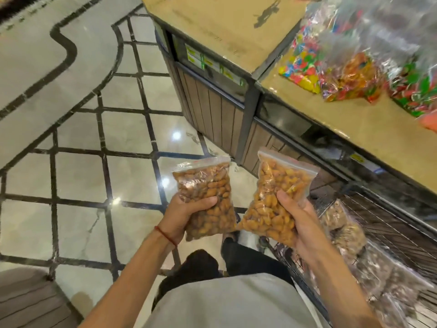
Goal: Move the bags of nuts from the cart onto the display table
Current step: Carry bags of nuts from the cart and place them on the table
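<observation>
Two clear zip-top bags packed with brown-orange nuts are held up in front of the person's body, over the floor and not yet on the table. The left bag of nuts [203, 185] looks a shade darker, its sealed strip at the top crinkled and its plastic catching glare. The right bag of nuts [279, 183] is a brighter orange, tilted so that its top leans toward the table and its lower corner points toward the other bag; the two corners come very near each other, and I cannot tell whether they touch. The left hand [184, 216] grips the lower half of its bag, the thumb laid across the front and the fingers hidden behind the plastic; a red thread [165, 235] circles that wrist. The right hand [305, 228] grips its bag the same way, thumb pressed on the front and fingers wrapped out of sight behind. At the lower right stands the wire cart [402, 223], with more clear bags of darker nuts [347, 230] lying in it, blurred. Beyond the hands, the display table [369, 133] has a brown cardboard-covered top and wood-panelled sides, and bags of bright sweets [347, 74] sit on it toward the right. The tiled floor [82, 162] is pale and glossy, crossed by dark lines.
</observation>
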Action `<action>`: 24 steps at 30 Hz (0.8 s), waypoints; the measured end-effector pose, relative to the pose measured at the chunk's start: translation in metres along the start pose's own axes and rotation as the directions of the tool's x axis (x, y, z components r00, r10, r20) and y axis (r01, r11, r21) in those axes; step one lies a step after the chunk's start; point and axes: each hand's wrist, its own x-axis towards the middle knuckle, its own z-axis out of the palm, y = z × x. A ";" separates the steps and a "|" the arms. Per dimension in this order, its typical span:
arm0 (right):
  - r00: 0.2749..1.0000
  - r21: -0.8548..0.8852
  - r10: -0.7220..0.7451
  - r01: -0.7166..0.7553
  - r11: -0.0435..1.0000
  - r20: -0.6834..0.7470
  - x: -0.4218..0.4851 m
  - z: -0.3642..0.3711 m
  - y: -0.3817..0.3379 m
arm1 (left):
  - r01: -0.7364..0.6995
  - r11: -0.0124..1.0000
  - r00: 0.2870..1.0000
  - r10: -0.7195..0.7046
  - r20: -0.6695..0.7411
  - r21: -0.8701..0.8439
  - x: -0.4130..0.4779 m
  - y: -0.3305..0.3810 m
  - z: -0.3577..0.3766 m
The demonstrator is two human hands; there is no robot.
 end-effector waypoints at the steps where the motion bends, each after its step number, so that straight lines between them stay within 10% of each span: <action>1: 1.000 -0.012 -0.003 0.004 1.000 0.004 0.009 0.006 -0.009 | 0.001 1.000 1.000 -0.001 0.010 0.005 0.012 0.011 0.002; 24: 0.903 0.188 -0.146 0.239 0.953 -0.405 0.150 0.218 -0.075 | 0.049 0.961 0.928 -0.145 0.342 0.273 0.274 0.253 -0.102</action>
